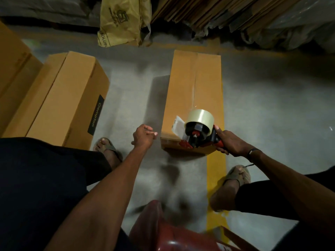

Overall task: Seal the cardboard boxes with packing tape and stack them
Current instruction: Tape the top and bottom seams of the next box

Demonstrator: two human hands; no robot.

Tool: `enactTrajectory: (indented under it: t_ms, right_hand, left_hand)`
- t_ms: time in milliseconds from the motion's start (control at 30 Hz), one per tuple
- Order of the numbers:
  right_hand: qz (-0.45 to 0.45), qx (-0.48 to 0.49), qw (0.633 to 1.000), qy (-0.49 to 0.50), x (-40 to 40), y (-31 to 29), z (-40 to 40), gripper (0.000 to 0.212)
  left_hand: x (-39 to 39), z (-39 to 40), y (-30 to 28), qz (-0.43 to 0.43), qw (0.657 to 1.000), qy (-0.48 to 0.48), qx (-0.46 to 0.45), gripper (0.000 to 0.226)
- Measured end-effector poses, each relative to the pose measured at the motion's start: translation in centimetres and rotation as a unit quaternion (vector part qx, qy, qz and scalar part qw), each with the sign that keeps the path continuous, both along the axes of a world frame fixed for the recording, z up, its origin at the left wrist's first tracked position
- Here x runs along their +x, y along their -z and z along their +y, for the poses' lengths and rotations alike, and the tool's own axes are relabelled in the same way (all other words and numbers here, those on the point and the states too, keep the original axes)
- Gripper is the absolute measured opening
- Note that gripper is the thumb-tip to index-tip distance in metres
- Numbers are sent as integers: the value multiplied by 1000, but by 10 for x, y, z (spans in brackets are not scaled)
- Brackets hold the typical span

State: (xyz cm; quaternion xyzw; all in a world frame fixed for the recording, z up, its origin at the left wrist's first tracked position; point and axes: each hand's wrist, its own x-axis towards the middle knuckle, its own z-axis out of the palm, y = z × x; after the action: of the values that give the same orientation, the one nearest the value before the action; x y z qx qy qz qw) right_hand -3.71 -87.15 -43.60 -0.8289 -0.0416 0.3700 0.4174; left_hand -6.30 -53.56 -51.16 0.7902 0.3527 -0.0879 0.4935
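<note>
A: Grey concrete floor, a yellow painted stripe under the right hand. Which step?

B: Taping, I judge. That hand grips the red tape dispenser with its clear roll at the near end of the long brown cardboard box. The left hand, loosely curled, holds nothing beside it.

A: Next?

B: Probably steady the box, draw tape along the seam. Two more long boxes left of the left hand: three counted.
</note>
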Motion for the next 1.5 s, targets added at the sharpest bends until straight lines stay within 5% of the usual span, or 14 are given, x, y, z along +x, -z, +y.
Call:
enactTrajectory:
  t_ms: [533,700,800,900,1000,1067,1233,1500]
  right_hand:
    - [-28,-18,999,-26,14,39,3,96]
    - [-94,-49,992,-62,14,46,0,60]
    - [-104,-64,992,-41,14,49,-1,58]
    - [-107,-56,992,-39,13,48,0,56]
    - [-86,-47,994,-45,16,60,-5,30]
    - [-90,-86,991,-46,18,75,-11,55]
    - [-245,-154,954,-75,12,66,0,49]
    - [-230,-159,955,-97,19,72,-69,58]
  left_hand:
    - [13,-2,33,36,999,20,27,25]
    - [9,0,51,52,998,23,-3,38]
    - [4,-5,52,67,996,34,49,37]
    - [7,-19,39,3,995,-17,94,10]
    - [12,-39,18,-41,996,-24,73,23]
    - [10,-49,12,-26,998,-14,62,24]
    - [10,-52,18,-9,995,0,100,29]
    - [13,-49,20,-8,997,5,79,47]
